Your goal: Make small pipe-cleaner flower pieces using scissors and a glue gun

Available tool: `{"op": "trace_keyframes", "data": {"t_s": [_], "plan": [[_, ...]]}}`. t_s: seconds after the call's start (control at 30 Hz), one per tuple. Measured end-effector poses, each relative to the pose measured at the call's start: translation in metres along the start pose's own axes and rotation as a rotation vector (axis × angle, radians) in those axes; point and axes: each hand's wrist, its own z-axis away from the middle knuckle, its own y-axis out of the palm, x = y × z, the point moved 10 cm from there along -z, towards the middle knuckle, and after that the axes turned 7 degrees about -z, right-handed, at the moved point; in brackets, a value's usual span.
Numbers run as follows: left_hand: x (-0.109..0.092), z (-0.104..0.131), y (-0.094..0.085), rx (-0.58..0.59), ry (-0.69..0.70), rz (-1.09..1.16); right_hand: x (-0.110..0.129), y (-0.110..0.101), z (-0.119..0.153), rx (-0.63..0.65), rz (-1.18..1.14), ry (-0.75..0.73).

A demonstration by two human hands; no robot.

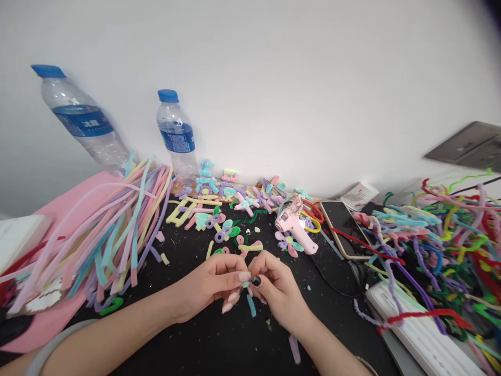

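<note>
My left hand (211, 282) and my right hand (279, 292) meet over the black tabletop, fingertips pinched together. Between them is a small teal pipe cleaner piece (245, 285), mostly covered by the fingers. Just below the fingertips a short blue pipe cleaner strip (251, 306) shows; whether it is joined to the held piece I cannot tell. Beyond the hands lie flower shapes (225, 230) bent from pipe cleaners and a yellow strip (250, 247). A pink glue gun (297, 230) rests on its side past my right hand, near a pink and purple flower (288, 243).
Long pastel pipe cleaners (129, 224) are heaped at left on a pink sheet (74, 203). Two plastic bottles (178, 138) stand by the wall. To the right are a phone (348, 230), a white power strip (422, 334) and a tangle of coloured pipe cleaners (442, 250).
</note>
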Motion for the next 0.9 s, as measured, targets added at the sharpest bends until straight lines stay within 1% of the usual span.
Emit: {"op": "trace_keyframes", "data": {"t_s": [0.1,0.27,0.43,0.53,0.63,0.73,0.83,0.9], "plan": [[0.001,-0.001,0.001,-0.006,-0.006,0.023,-0.001,0.0,-0.001,-0.008,-0.016,0.015],[0.006,0.001,0.008,0.026,-0.055,0.07,0.001,-0.005,-0.002,-0.046,0.146,-0.034],[0.013,0.002,0.01,0.048,-0.133,0.113,0.001,-0.003,-0.006,-0.012,0.238,-0.043],[0.015,0.001,0.009,0.045,-0.142,0.093,0.006,-0.002,-0.006,-0.005,0.299,-0.068],[0.009,-0.002,-0.001,-0.041,-0.074,0.03,0.015,-0.007,-0.001,-0.048,0.364,-0.128],[0.0,-0.003,-0.013,-0.163,0.01,-0.051,0.028,-0.009,0.005,-0.087,0.526,-0.222],[-0.005,-0.001,-0.017,-0.234,0.057,-0.19,0.034,0.004,0.008,-0.018,0.703,-0.305],[-0.006,0.0,-0.018,-0.257,0.075,-0.278,0.032,0.01,0.008,0.014,0.774,-0.315]]}}
